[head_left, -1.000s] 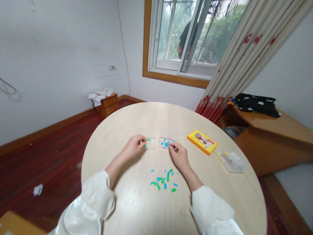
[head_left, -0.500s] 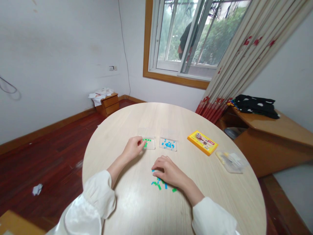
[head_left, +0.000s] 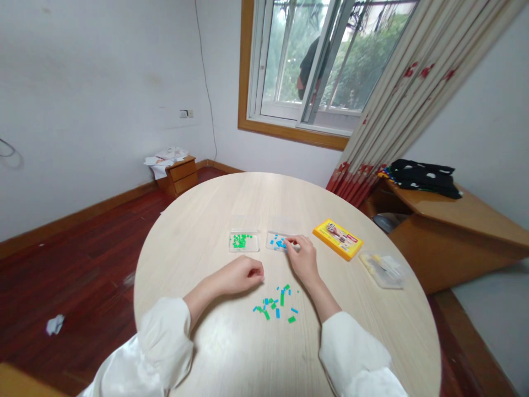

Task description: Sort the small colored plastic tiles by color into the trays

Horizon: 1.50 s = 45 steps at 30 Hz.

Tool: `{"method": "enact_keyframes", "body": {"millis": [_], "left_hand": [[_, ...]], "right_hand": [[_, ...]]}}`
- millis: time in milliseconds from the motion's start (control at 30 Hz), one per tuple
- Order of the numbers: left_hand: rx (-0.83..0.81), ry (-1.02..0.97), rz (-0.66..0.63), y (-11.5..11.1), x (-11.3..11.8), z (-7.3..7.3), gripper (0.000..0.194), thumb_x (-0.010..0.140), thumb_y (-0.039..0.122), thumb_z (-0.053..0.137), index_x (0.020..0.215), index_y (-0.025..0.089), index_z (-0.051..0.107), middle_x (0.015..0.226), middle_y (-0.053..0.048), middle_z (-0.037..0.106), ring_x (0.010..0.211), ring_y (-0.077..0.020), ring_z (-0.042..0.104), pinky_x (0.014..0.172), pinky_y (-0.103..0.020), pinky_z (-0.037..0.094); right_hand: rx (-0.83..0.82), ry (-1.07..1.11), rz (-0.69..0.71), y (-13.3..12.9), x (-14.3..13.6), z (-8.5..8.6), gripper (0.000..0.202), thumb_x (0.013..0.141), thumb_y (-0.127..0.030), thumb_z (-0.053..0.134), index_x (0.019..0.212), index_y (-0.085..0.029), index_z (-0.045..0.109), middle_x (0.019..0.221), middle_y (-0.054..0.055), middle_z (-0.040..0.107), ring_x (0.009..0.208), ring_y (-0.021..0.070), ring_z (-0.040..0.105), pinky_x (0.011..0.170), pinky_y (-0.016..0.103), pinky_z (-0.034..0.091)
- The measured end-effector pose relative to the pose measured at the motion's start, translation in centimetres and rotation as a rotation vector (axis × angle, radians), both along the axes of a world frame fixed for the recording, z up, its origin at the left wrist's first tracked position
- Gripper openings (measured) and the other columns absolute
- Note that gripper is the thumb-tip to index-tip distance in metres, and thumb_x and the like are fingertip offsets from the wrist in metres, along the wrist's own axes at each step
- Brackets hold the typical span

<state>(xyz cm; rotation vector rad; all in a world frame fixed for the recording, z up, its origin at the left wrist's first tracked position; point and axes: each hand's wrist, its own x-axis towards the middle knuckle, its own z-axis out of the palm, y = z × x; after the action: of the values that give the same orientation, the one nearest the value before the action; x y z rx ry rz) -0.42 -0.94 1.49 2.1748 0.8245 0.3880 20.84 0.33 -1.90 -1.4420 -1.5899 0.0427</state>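
Observation:
My right hand [head_left: 303, 256] reaches over the near right edge of the clear tray of blue pieces [head_left: 270, 248]. Its thumb and fingers are pinched together, and whatever may be between them is hidden. Just in front of the tray of green pieces [head_left: 254, 248], my left hand [head_left: 244, 274] hovers with its fingers curled closed and no piece showing in them. Between my forearms, small green and blue plastic pieces [head_left: 278, 313] lie scattered in a mixed pile on the round table [head_left: 215, 358].
On the table's right side lie a yellow box [head_left: 339, 239] and a clear plastic case [head_left: 382, 270] with pale yellow contents. Beyond the table stand a small drawer cabinet [head_left: 184, 173] and a wooden desk [head_left: 463, 231] with dark cloth. Someone is outside the window.
My right hand has moved from the pile up to the tray of blue pieces. My left hand has drawn back from the tray of green pieces toward the pile. The view has shifted slightly.

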Motion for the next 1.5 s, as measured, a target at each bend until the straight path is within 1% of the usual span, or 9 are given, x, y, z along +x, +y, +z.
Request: {"method": "enact_keyframes", "body": {"millis": [167,433,600,767,1000,1133,1333,1400,1500], "left_hand": [[0.032,0.018,-0.120,-1.1,0.6,-0.6,0.019,0.077,0.014,0.049,0.079,0.012,0.068,0.067,-0.002,0.061,0.058,-0.0099,0.048,0.056,-0.020,0.035],[0.051,0.066,-0.224,-1.0,0.1,-0.2,0.013,0.069,0.018,0.068,0.082,0.014,0.068,0.073,-0.001,0.060,0.064,-0.0111,0.050,0.061,-0.021,0.038],[0.099,0.083,-0.237,-1.2,0.3,-0.5,0.011,0.068,0.008,0.063,0.077,0.014,0.066,0.073,-0.001,0.059,0.067,-0.0113,0.050,0.065,-0.021,0.039],[0.104,0.065,-0.238,-1.2,0.3,-0.9,0.012,0.069,0.008,0.059,0.076,0.014,0.066,0.071,0.000,0.058,0.066,-0.0113,0.050,0.066,-0.021,0.038],[0.085,0.088,-0.231,-1.2,0.1,-0.6,0.013,0.069,0.009,0.058,0.077,0.014,0.067,0.070,-0.001,0.058,0.064,-0.0110,0.050,0.062,-0.021,0.037],[0.072,0.103,-0.213,-1.1,0.1,-0.3,0.013,0.068,0.009,0.056,0.076,0.013,0.066,0.067,0.000,0.056,0.060,-0.0095,0.047,0.058,-0.020,0.035],[0.015,0.063,-0.132,-0.9,-0.3,-0.2,0.017,0.068,0.007,0.051,0.075,0.013,0.065,0.063,0.002,0.055,0.056,-0.0083,0.045,0.054,-0.019,0.033],[0.005,0.036,-0.073,-0.6,-0.5,-0.2,0.015,0.070,0.010,0.052,0.075,0.013,0.065,0.061,0.002,0.054,0.056,-0.0086,0.045,0.054,-0.019,0.033],[0.050,-0.037,0.095,0.3,-0.9,0.0,0.010,0.073,0.014,0.053,0.075,0.013,0.063,0.062,0.002,0.055,0.058,-0.0098,0.047,0.056,-0.020,0.035]], "right_hand": [[0.005,-0.024,-0.035,0.5,1.0,-0.9,0.026,0.086,-0.033,0.046,0.088,-0.016,0.066,0.085,0.012,0.068,0.082,0.0244,0.057,0.076,0.040,0.043],[-0.005,-0.039,0.185,-3.5,-0.5,0.2,0.015,0.085,-0.022,0.050,0.085,-0.019,0.065,0.081,0.007,0.067,0.081,0.0216,0.057,0.075,0.037,0.045],[-0.138,-0.034,0.375,-6.1,-1.2,1.1,0.011,0.084,-0.018,0.054,0.083,-0.020,0.065,0.078,0.006,0.065,0.079,0.0196,0.057,0.073,0.034,0.045],[-0.325,-0.051,0.534,-7.4,-1.7,1.8,0.013,0.081,-0.015,0.057,0.082,-0.021,0.068,0.078,0.004,0.064,0.081,0.0182,0.056,0.075,0.034,0.043],[-0.455,-0.117,0.589,-8.0,-2.1,2.6,0.013,0.071,-0.016,0.069,0.083,-0.022,0.067,0.083,0.002,0.064,0.087,0.0186,0.055,0.083,0.037,0.038],[-0.518,-0.169,0.589,-8.3,-2.2,2.8,0.015,0.067,-0.019,0.074,0.080,-0.022,0.066,0.086,0.001,0.063,0.089,0.0191,0.053,0.084,0.037,0.036],[-0.545,-0.219,0.598,-8.3,-2.6,2.7,0.013,0.069,-0.016,0.072,0.080,-0.022,0.067,0.087,0.002,0.062,0.090,0.0191,0.052,0.085,0.036,0.035],[-0.553,-0.220,0.590,-8.2,-2.7,2.7,0.011,0.070,-0.016,0.072,0.078,-0.021,0.067,0.087,0.002,0.062,0.090,0.0188,0.052,0.086,0.036,0.035],[-0.551,-0.220,0.587,-8.2,-2.7,2.7,0.009,0.070,-0.016,0.071,0.077,-0.021,0.067,0.086,0.001,0.062,0.089,0.0189,0.052,0.085,0.037,0.036]]}}
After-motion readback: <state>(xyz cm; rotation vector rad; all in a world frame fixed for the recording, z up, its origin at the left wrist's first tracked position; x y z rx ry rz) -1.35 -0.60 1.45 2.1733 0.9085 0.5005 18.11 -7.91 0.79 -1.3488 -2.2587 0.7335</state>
